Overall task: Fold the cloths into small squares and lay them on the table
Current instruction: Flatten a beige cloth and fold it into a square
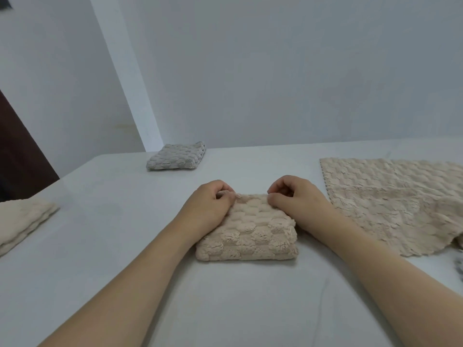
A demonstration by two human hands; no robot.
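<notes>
A beige textured cloth lies folded into a small thick square in the middle of the white table. My left hand pinches its far left corner with curled fingers. At the far right corner, my right hand pinches the cloth's edge the same way. Both wrists lie along the square's sides.
A grey folded square cloth sits at the table's far left. A cream folded cloth lies at the left edge. An unfolded beige cloth is spread at the right. Something grey peeks in at the right edge. A wall stands behind.
</notes>
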